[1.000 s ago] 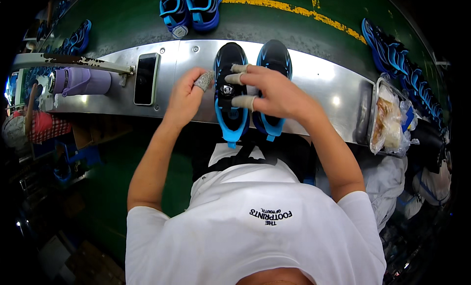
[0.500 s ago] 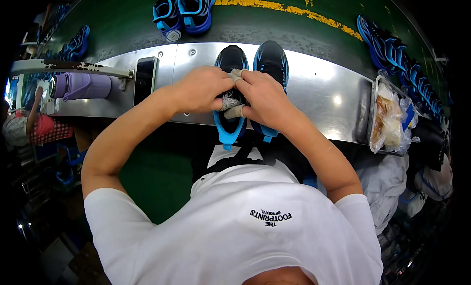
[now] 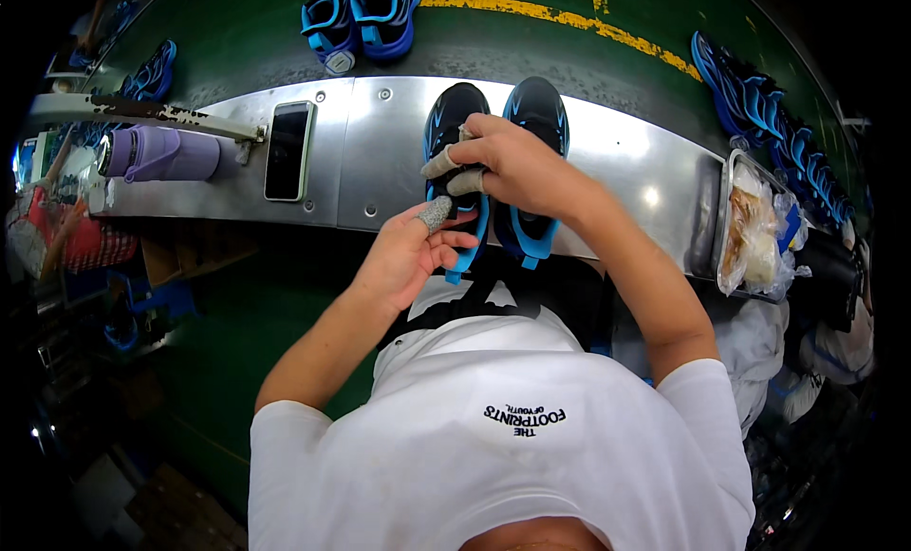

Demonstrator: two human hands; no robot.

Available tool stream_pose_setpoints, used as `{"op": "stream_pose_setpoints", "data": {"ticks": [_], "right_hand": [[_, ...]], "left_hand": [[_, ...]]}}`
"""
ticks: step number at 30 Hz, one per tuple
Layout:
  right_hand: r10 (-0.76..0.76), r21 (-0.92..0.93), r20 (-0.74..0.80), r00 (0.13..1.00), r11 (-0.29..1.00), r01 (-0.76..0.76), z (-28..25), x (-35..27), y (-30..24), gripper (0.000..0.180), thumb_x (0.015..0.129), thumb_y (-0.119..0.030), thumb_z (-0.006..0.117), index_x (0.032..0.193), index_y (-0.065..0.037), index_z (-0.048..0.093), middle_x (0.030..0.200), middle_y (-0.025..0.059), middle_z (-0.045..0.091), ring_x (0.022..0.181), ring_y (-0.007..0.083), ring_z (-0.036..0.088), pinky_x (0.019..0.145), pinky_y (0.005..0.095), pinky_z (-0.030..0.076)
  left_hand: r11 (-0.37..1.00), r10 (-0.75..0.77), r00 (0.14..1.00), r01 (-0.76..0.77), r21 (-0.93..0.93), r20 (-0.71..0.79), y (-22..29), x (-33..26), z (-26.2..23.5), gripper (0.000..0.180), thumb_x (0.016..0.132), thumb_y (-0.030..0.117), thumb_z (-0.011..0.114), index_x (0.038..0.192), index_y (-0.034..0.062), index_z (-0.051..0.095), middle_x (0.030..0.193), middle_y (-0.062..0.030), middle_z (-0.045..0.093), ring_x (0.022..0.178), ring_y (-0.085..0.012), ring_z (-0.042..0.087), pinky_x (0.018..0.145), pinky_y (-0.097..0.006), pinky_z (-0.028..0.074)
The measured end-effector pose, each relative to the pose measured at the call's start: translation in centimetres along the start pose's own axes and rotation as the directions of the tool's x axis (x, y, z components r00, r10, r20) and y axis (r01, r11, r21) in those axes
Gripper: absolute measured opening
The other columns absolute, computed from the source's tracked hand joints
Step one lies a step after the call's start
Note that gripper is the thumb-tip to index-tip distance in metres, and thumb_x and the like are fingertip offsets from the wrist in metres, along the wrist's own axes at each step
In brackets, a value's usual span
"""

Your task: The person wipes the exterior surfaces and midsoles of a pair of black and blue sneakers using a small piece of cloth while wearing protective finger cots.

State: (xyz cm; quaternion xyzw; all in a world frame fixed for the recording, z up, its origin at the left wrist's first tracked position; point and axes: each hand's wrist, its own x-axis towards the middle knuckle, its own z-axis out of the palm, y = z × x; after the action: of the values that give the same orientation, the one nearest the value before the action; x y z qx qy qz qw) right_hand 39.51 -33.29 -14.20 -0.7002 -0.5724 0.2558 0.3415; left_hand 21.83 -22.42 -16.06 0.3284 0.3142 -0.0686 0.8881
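Note:
A pair of black shoes with blue trim lies side by side, toes away from me: a left shoe (image 3: 457,103) and a right shoe (image 3: 538,105). Over the left shoe's lacing area, my right hand (image 3: 520,168) has its fingers bent and close together; what they pinch is hidden. Cloth covers wrap several of its fingertips. My left hand (image 3: 403,255), palm turned up, is at the left side of the same shoe's collar. Its covered thumb lies against the collar edge, and its curled fingers reach to the opening.
The shoes rest on a metal ledge (image 3: 626,186). Also on it are a phone (image 3: 288,152), a purple bottle (image 3: 176,154) under a worn white bar (image 3: 142,117), and a tray (image 3: 718,219) of bagged items. Beyond, a green surface (image 3: 531,48) bears another shoe pair (image 3: 359,24) and a shoe row (image 3: 759,105).
My left hand has drawn back from the laces toward me, down to the left shoe's collar. My right hand has shifted slightly up and right, and the phone now shows fully.

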Motion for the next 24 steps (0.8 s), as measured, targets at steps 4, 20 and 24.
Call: {"op": "stream_pose_setpoints", "data": {"ticks": [4, 20, 24], "right_hand": [[-0.070, -0.132, -0.291, 0.954, 0.991, 0.032, 2.9, -0.8, -0.2, 0.025, 0.076, -0.010, 0.071, 0.101, -0.015, 0.074, 0.086, 0.0112, 0.055, 0.084, 0.0300, 0.055, 0.075, 0.0387, 0.047], [0.127, -0.136, -0.315, 0.941, 0.975, -0.177, 2.7, -1.1, -1.2, 0.030, 0.077, -0.025, 0.075, 0.102, -0.009, 0.070, 0.091, 0.0128, 0.058, 0.089, 0.0313, 0.061, 0.077, 0.0393, 0.051], [0.116, -0.239, -0.301, 0.947, 0.952, -0.192, -2.1, -2.1, -1.0, 0.045, 0.080, -0.027, 0.076, 0.118, -0.005, 0.064, 0.106, 0.0175, 0.062, 0.098, 0.0339, 0.060, 0.086, 0.0400, 0.049]], "left_hand": [[0.998, 0.060, 0.998, -0.059, 0.014, -0.036, -0.5, 0.2, 0.3, 0.033, 0.101, 0.016, 0.046, 0.124, -0.0067, 0.051, 0.118, -0.0204, 0.062, 0.089, -0.0213, 0.067, 0.063, -0.026, 0.054], [0.996, 0.071, 0.997, -0.073, 0.043, 0.034, -0.4, -0.5, 0.5, 0.033, 0.101, 0.017, 0.044, 0.123, -0.0063, 0.052, 0.120, -0.0222, 0.061, 0.095, -0.0251, 0.066, 0.065, -0.030, 0.054], [0.790, -0.070, 0.993, -0.005, 0.612, 0.099, 4.7, -2.3, -0.8, 0.033, 0.100, 0.025, 0.048, 0.113, -0.0030, 0.060, 0.106, -0.0173, 0.067, 0.085, -0.0195, 0.067, 0.062, -0.030, 0.054]]}}
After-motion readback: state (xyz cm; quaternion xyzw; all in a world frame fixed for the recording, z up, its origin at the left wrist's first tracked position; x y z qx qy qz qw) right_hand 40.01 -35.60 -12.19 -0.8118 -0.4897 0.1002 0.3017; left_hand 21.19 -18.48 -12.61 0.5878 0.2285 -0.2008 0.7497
